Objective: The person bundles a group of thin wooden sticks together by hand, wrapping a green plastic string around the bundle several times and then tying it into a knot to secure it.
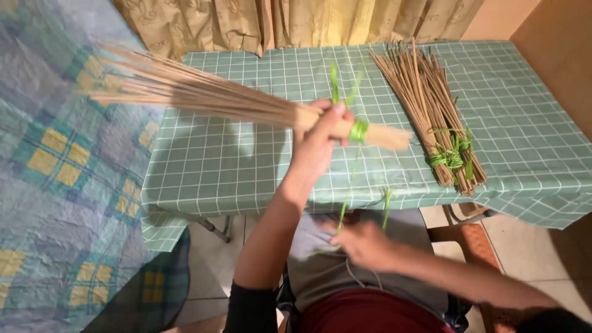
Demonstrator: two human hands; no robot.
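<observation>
A light, stiff stick bundle (203, 95) was gripped near its green strip (358, 130) binding by the left hand (320, 132), above the surface (246, 166); the strip's tail seemed pinched in the blurred right hand (361, 243) below.

Bundle of thin tan sticks (203, 95) held level above green checked table, fanned end pointing left, butt end right, bound by green strip (358, 131) near butt.
</observation>
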